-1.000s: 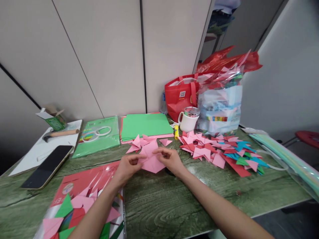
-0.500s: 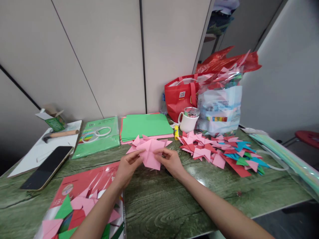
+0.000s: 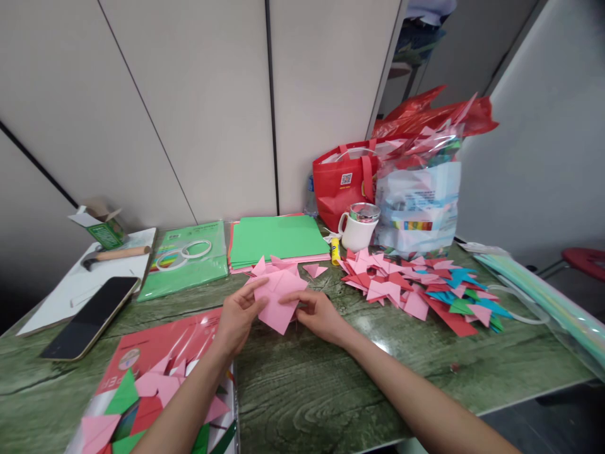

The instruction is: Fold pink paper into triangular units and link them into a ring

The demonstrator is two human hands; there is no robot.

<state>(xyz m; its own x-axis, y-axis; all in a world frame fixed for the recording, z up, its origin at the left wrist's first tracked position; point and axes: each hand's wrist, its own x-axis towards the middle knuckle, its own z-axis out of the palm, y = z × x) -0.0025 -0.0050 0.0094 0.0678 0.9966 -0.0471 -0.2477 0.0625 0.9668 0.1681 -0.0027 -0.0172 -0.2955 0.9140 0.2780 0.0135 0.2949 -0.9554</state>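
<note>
1. Since the earlier frame, the pink folded paper (image 3: 275, 310) has turned in the grip and shifted a little toward the left edge of the tabletop (image 3: 321, 397); the right hand (image 3: 324, 320) has followed it.
2. On my feed, the left hand (image 3: 237, 317) pinches the paper's left side between thumb and fingers.
3. The right hand grips the opposite side, its index finger laid across the face and the other fingers curled.
4. I see the paper between both hands, around the tabletop's middle; I cannot tell whether it touches the surface.
5. Just beyond it, toward the far edge, are a small pink paper triangle (image 3: 314, 270) and the stack of green sheets (image 3: 278, 238).
6. Right of that stack I have a yellow glue stick (image 3: 335, 251) beside a white lidded mug (image 3: 358, 233).
7. Toward the right edge lies a pile of folded paper pieces (image 3: 384, 289), pink, red, blue and green.
8. Nearer the left edge I make out a smartphone (image 3: 89, 318).
</note>
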